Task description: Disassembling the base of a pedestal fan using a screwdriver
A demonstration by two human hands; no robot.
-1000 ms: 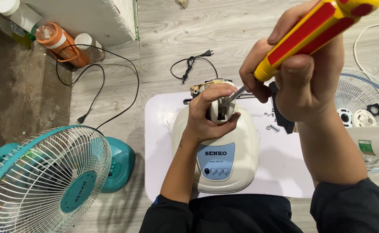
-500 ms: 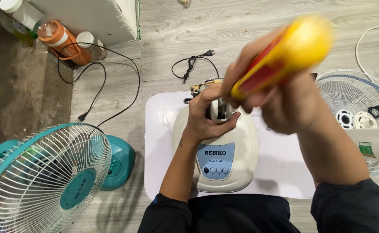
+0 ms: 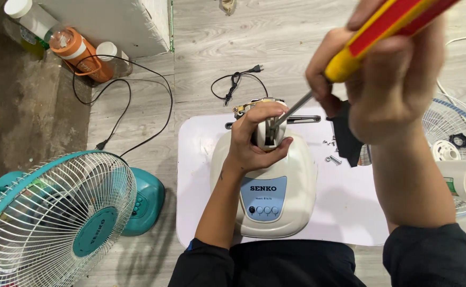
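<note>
A cream fan base [image 3: 291, 186] with a blue button panel stands on a white board [image 3: 201, 159]. My left hand [image 3: 254, 139] grips the upright neck of the base at its top. My right hand [image 3: 387, 79] is raised close to the camera, shut on a red and yellow screwdriver [image 3: 381, 32]. The metal shaft [image 3: 294, 110] of the screwdriver slants down and left, its tip at the neck beside my left fingers. Loose screws [image 3: 332, 157] and a black part [image 3: 347, 135] lie on the board to the right.
A teal table fan [image 3: 57, 218] with a white grille stands at lower left. A white fan grille [image 3: 450, 133] and white parts lie at right. A black cable [image 3: 132, 101] crosses the wooden floor. Bottles and an orange flask [image 3: 79, 53] sit at top left.
My right hand swung the screwdriver up and away from the neck, then brought its tip back to the neck. My left hand has kept its hold on the neck.
</note>
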